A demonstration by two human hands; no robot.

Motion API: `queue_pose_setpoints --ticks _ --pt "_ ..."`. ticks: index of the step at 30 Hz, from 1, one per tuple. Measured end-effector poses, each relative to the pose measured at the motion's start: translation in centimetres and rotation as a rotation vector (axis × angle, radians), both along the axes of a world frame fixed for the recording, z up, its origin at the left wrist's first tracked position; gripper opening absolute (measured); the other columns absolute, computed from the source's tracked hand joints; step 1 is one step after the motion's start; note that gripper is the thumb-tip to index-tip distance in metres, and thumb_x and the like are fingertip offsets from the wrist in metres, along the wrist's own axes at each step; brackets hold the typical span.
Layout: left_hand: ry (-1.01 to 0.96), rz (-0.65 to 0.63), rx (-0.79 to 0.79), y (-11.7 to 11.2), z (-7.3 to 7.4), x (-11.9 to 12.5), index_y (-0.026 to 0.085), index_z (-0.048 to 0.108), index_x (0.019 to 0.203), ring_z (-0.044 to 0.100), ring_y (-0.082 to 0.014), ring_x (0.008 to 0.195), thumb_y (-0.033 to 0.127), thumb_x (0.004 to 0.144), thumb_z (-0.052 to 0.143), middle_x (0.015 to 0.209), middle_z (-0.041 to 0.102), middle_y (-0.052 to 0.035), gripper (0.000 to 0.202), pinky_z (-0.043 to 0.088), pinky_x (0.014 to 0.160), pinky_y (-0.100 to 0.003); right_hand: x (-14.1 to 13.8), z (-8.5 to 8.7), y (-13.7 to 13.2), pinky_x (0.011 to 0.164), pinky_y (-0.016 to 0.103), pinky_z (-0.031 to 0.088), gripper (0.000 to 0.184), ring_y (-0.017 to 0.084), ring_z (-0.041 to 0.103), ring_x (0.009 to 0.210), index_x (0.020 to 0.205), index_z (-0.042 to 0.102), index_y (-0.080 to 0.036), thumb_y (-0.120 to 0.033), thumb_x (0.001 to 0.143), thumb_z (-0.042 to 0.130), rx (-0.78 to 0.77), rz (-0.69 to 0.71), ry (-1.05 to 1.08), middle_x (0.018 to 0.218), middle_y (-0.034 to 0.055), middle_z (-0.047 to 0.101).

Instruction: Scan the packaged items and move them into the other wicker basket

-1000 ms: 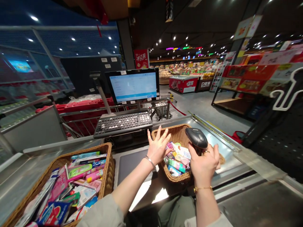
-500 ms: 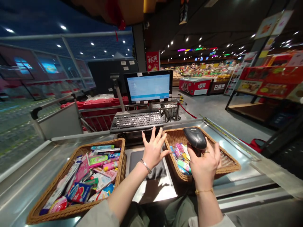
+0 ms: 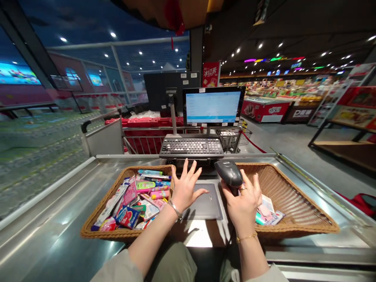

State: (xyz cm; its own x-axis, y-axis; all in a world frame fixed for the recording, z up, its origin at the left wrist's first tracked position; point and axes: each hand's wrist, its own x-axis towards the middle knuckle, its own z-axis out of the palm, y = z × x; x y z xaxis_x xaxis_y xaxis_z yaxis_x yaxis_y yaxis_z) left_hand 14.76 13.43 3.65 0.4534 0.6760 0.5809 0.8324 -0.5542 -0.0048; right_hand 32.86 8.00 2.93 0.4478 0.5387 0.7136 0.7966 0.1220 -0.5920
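One scanner (image 3: 228,173) gripped in the right hand (image 3: 244,203), left hand (image 3: 184,192) spread empty: scanning, seemingly; grabbing goods (image 3: 127,216) means closing it!

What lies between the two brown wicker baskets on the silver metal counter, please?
In the head view, a flat grey rectangular pad lies between them, partly hidden by the left hand.

Dark ceiling (image 3: 302,23), lots of tiny bright spotlights (image 3: 113,35)
Screen (image 3: 213,105) glows, metal counter (image 3: 58,231) throws glare, left side's kinda smeary and stretched.
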Motion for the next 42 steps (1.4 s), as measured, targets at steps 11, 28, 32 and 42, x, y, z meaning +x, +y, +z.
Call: queue_pose_setpoints --ticks 11,28,32,42 --pt "0.040 0.179 -0.068 0.1 -1.0 -9.9 0.027 0.048 0.139 0.020 -0.0366 0.146 0.050 0.083 0.063 0.152 0.039 -0.0133 0.062 0.001 0.109 -0.076 -4.6 -1.5 1.2 0.110 0.060 0.020 0.035 0.035 0.026 0.142 0.103 0.068 -0.017 -0.045 0.085 0.056 -0.093 0.147 -0.076 0.135 0.0131 0.057" --pt "0.160 0.338 -0.257 0.9 -3.9 -16.7 0.026 0.064 0.111 0.020 -0.0386 0.146 0.040 0.082 0.065 0.154 0.038 -0.0087 0.032 -0.003 0.106 -0.080 -8.1 -2.2 2.3 0.108 0.062 0.021 0.029 0.036 0.029 0.140 0.089 0.067 -0.020 -0.046 0.083 0.057 -0.125 0.208 -0.082 0.135 0.0097 0.058" --pt "0.193 0.344 -0.295 1.2 -3.7 -16.5 0.024 0.068 0.094 0.020 -0.0395 0.146 0.041 0.082 0.066 0.152 0.041 -0.0084 0.021 -0.003 0.106 -0.079 -8.3 -2.3 2.6 0.108 0.060 0.022 0.028 0.035 0.029 0.141 0.088 0.067 -0.019 -0.044 0.082 0.056 -0.126 0.208 -0.091 0.134 0.0096 0.059" --pt "0.238 0.354 -0.281 1.6 -4.7 -15.6 0.023 0.072 0.073 0.025 -0.0398 0.144 0.043 0.078 0.067 0.143 0.053 -0.0087 0.021 -0.006 0.108 -0.075 -8.6 -2.2 2.6 0.107 0.062 0.022 0.026 0.036 0.028 0.141 0.085 0.067 -0.019 -0.043 0.082 0.057 -0.134 0.229 -0.083 0.134 0.0104 0.058"
